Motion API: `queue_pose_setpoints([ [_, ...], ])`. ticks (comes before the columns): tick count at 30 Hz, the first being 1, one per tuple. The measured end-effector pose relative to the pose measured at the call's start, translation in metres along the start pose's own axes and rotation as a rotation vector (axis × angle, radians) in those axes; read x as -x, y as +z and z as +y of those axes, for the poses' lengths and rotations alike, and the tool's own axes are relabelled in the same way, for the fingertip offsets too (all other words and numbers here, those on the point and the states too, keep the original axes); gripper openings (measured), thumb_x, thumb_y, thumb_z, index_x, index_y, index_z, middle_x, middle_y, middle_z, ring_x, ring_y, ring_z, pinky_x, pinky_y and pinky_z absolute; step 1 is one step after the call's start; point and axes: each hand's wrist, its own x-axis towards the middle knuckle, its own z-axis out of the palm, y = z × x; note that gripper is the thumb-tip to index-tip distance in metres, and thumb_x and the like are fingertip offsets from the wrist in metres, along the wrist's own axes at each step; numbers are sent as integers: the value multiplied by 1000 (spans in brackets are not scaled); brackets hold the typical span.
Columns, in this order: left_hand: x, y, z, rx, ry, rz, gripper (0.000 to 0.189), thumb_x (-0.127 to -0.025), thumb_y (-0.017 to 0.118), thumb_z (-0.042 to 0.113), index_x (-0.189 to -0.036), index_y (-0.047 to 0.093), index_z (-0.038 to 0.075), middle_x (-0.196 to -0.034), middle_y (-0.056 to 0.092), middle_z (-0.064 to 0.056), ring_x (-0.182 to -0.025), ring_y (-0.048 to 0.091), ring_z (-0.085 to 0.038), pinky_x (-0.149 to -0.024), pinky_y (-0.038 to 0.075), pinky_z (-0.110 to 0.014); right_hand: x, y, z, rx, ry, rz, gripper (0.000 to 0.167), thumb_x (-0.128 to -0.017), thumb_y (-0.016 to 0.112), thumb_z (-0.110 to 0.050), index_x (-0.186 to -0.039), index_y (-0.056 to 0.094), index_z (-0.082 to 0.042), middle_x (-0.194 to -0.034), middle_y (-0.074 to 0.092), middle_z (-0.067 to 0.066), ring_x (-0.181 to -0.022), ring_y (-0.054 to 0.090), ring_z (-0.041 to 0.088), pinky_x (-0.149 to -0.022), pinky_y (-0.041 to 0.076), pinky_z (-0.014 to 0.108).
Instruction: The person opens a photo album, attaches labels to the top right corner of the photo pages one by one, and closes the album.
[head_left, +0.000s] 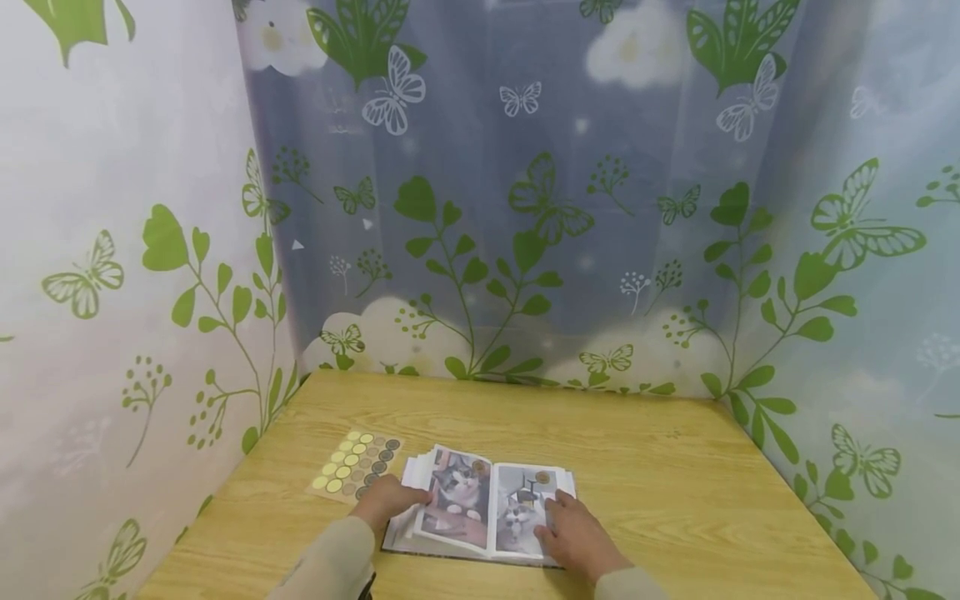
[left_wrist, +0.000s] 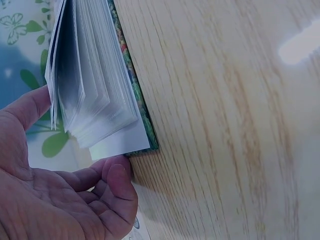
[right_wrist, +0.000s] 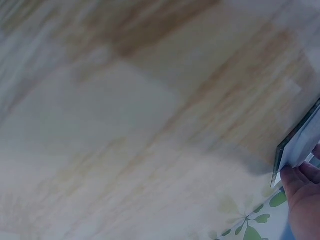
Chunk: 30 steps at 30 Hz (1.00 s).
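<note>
An open photo album lies on the wooden table, a cat picture on each of its two facing pages. Round gold-brown stickers sit near the top right of both pictures. At the album's left side, my left hand has its thumb on the edge of the raised pages. Its other fingers curl beside the lower corner of the green patterned cover. My right hand rests its fingers on the right page; in the right wrist view those fingers lie at the album's edge.
Left of the album lies a sheet of round stickers in yellow, tan and dark rows, close to my left hand. Printed curtains with leaves and butterflies stand behind the table and along both sides.
</note>
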Motion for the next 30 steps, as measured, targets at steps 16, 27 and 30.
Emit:
queue_pose_setpoints([
  [16, -1, -2, 3, 30, -55, -15, 81, -80, 79, 33, -126, 46, -24, -129, 50, -40, -121, 50, -52, -102, 43, -55, -1, 2, 1, 6, 6, -5, 51, -96, 62, -28, -129, 56, 11, -136, 48, 34, -129, 45, 48, -108, 35, 58],
  [27, -4, 0, 4, 74, -99, -14, 82, -77, 83, 31, -127, 47, -23, -131, 49, -39, -123, 48, -51, -105, 40, -54, -1, -1, -1, 1, 36, -29, 52, -96, 61, -28, -130, 56, 11, -138, 48, 33, -130, 44, 48, -109, 34, 57],
  [30, -4, 0, 3, 110, -99, -10, 83, -75, 84, 27, -128, 46, -24, -134, 47, -40, -125, 46, -52, -107, 38, -54, -1, -1, -1, 0, 35, -31, 52, -96, 61, -28, -130, 56, 11, -138, 47, 34, -130, 44, 48, -109, 34, 58],
])
